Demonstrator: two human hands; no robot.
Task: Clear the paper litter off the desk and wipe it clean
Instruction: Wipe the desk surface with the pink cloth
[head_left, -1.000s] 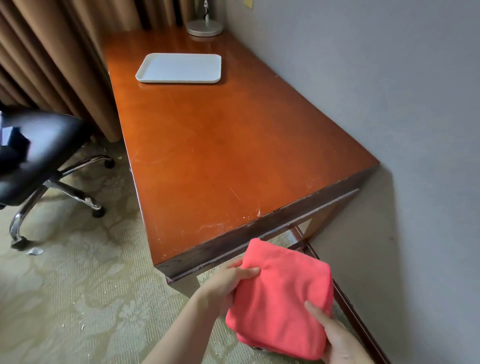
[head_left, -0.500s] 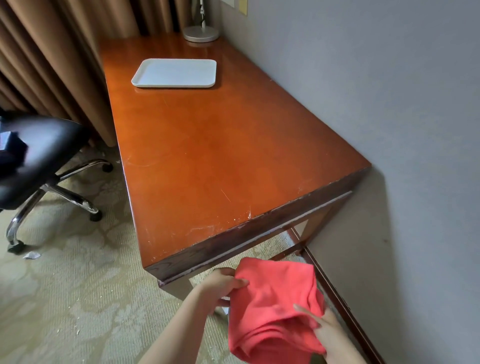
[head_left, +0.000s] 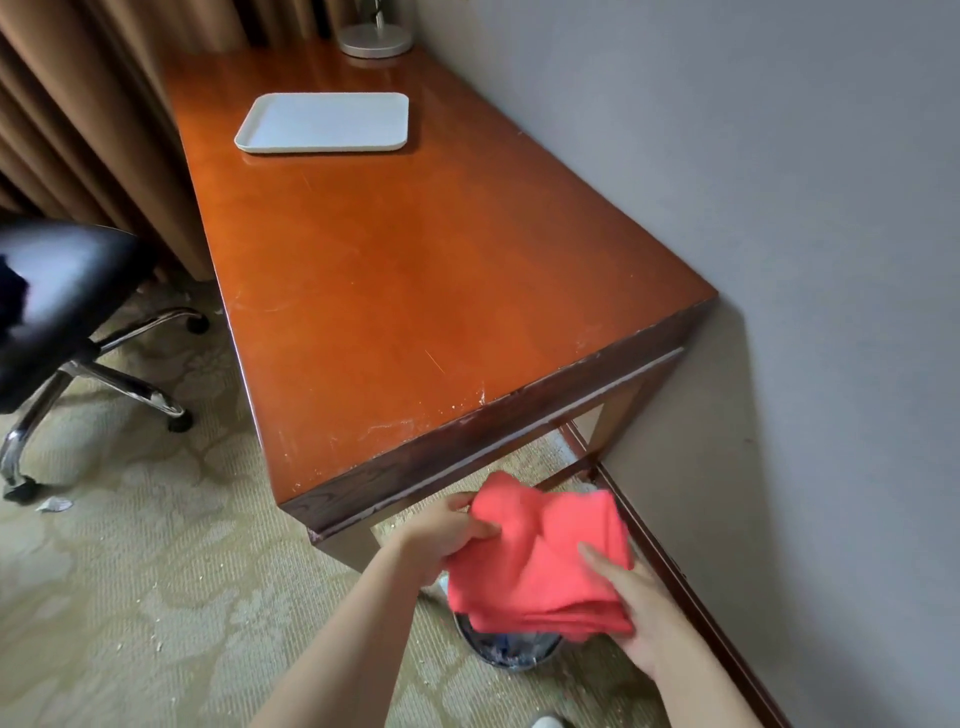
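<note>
Right hand (head_left: 636, 618) low in view, fingers (head_left: 597, 558) laid over the top of a folded red cloth (head_left: 540, 566), rest of the hand under its lower right corner, gripping it. Left hand (head_left: 441, 535) holds the cloth's left edge, thumb on top, other fingers curled underneath. Cloth is in the air below and in front of the table's near end, not touching it. Under the cloth a round bin (head_left: 509, 652) on the carpet (head_left: 156, 571), mostly hidden, contents unclear. Small paper scrap (head_left: 54, 504) on the carpet at left, near the base of a black chair (head_left: 57, 296). Table (head_left: 415, 291) top is glossy brown wood, scuffed along the near edge, running along the wall (head_left: 779, 208). Far end: white tray (head_left: 324, 123) flat on the table, round metal lamp base (head_left: 375, 40) behind it. Brown curtain (head_left: 93, 130) along the left
</note>
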